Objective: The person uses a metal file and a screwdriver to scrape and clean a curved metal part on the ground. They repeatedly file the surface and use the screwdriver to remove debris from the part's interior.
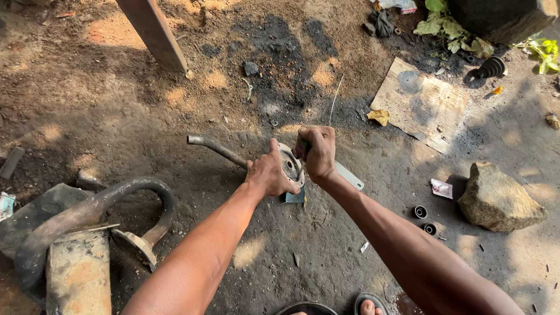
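- Big curved rusty exhaust pipe (93,213) lies well off to the left of both hands, untouched.
- Left hand (269,173) clamps the round grey metal flange (290,166) on its thin bent pipe (216,147), pinning it to the dirt.
- Right hand (317,153) is fisted around a tool handle (head hidden) just above the flange.
- Looks like mid-strike or prying; the next move needs a steady brace.

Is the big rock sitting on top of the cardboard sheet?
No, the big rock lies on bare dirt, apart from the cardboard sheet, which lies flat farther from the person.
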